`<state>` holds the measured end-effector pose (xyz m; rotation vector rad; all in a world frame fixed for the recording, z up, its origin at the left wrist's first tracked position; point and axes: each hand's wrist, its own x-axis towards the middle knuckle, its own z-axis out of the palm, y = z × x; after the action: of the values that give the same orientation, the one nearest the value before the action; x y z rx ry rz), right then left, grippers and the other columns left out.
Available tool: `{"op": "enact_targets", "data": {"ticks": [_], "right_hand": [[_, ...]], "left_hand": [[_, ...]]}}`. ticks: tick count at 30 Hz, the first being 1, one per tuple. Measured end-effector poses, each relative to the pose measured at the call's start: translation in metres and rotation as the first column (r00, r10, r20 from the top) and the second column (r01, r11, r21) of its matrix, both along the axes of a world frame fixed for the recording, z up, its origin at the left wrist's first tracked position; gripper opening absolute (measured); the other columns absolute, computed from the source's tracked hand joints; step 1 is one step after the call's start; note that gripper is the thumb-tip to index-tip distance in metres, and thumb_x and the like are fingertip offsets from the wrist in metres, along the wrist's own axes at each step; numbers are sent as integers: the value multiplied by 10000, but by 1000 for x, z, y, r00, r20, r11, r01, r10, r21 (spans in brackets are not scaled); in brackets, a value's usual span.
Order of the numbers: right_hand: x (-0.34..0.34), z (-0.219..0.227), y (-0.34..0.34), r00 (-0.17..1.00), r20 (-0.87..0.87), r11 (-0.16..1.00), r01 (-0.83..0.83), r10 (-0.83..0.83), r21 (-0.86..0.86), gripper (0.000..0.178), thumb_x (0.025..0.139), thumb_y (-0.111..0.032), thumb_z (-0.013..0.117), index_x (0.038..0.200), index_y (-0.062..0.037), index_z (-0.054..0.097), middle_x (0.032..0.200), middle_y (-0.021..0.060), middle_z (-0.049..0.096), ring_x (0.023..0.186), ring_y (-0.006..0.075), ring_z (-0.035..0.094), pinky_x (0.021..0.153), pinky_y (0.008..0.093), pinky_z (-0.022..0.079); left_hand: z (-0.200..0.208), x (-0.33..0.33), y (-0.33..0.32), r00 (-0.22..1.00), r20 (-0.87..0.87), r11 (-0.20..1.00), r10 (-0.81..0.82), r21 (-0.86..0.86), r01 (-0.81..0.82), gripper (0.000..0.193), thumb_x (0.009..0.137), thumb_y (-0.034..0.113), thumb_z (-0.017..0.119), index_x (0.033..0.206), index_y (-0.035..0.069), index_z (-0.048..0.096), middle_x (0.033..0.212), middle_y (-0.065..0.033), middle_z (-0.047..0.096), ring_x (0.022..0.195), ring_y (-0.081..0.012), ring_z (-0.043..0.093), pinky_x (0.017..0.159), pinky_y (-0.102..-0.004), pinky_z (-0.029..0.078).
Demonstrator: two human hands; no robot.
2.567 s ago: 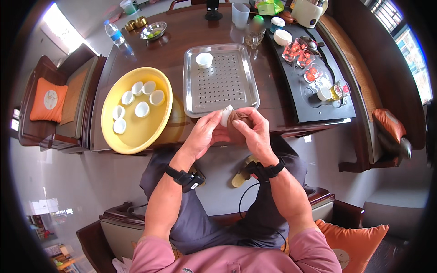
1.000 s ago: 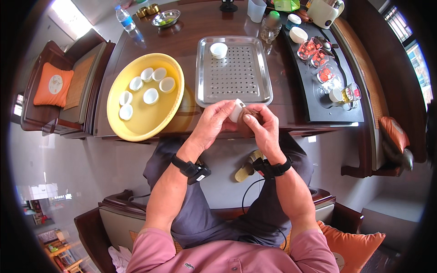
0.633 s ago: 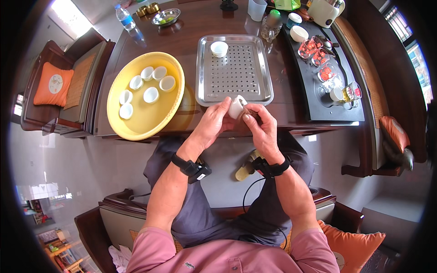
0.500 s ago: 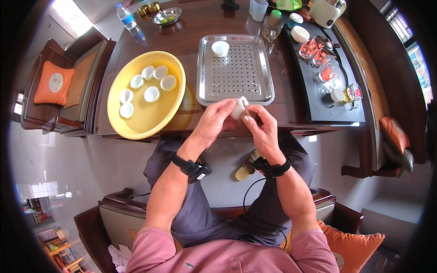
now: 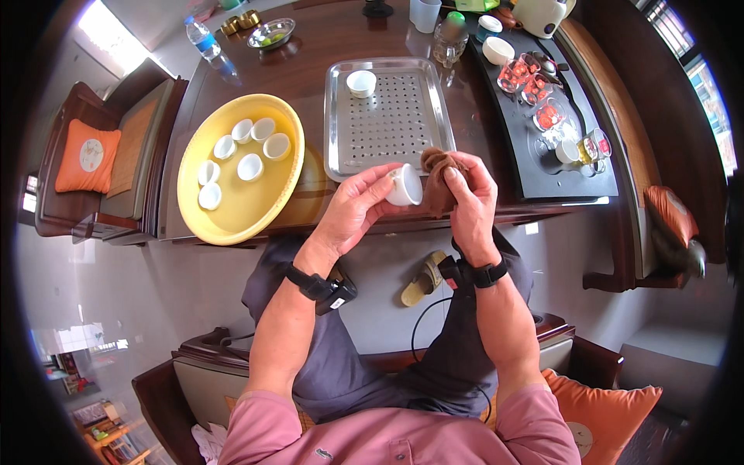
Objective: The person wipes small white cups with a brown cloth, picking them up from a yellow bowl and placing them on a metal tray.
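A small white teacup (image 5: 405,187) is gripped in my left hand (image 5: 356,203), tilted so its mouth faces right. In my right hand (image 5: 474,203) is a bunched brown cloth (image 5: 440,177), held just beside the cup and apart from it. Both hands are over the table's near edge, in front of a perforated steel tray (image 5: 333,124). One white cup (image 5: 361,84) stands at the tray's far left. To the left, a yellow basin (image 5: 232,225) holds several more white cups (image 5: 249,167).
On the right lies a black tea tray (image 5: 535,182) bearing glass cups with red patterns (image 5: 550,115) and a white bowl (image 5: 497,51). A glass mug (image 5: 449,45), a kettle (image 5: 540,17), a water bottle (image 5: 202,39) and a metal dish (image 5: 272,35) stand farther back.
My hands have moved apart. The right one has drawn the brown cloth away to the right, and the cup in my left hand has turned its mouth rightward.
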<state>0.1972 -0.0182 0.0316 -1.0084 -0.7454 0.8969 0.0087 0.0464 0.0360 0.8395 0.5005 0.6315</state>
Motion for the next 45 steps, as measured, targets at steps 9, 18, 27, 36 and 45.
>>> {"op": "enact_targets", "data": {"ticks": [9,18,27,36,45], "right_hand": [[-5,15,-2,975,-4,902,-206,221,-378,215,956,-145,660,1070,34,626,720,42,636,471,98,544,392,251,404],[6,0,-7,793,-420,738,-587,441,-334,259,984,-231,592,1014,25,576,614,76,595,444,178,585,382,295,455],[3,8,-5,955,-165,947,-273,246,-168,166,1012,-103,556,1112,29,553,760,84,648,565,158,635,508,278,542],[-28,0,-12,703,698,983,-184,136,-7,392,873,-50,717,1251,-29,615,1033,166,715,914,310,719,805,366,564],[-30,-1,-19,837,458,952,-231,299,-200,300,952,-59,659,1241,-6,599,1018,137,719,796,224,727,707,358,578]], "left_hand": [[4,3,-3,990,-122,968,69,250,-37,614,859,45,803,1386,33,488,1272,-99,636,1172,-183,618,1037,-345,508],[-2,3,-6,974,-146,697,173,717,-17,534,831,-29,794,1323,22,591,1354,-91,572,1212,-199,591,1054,-362,488],[-3,1,2,965,-9,930,261,270,-249,440,1014,195,652,1387,-6,529,1168,-82,681,1014,-157,667,903,-273,543],[-16,-6,5,975,-209,990,78,-96,-100,530,1057,525,467,1181,51,670,990,-66,730,766,-130,697,632,-255,564],[-13,-1,-2,981,-162,985,107,151,-83,436,1010,365,648,1298,44,587,1195,-57,658,1054,-128,644,861,-298,564]]}}
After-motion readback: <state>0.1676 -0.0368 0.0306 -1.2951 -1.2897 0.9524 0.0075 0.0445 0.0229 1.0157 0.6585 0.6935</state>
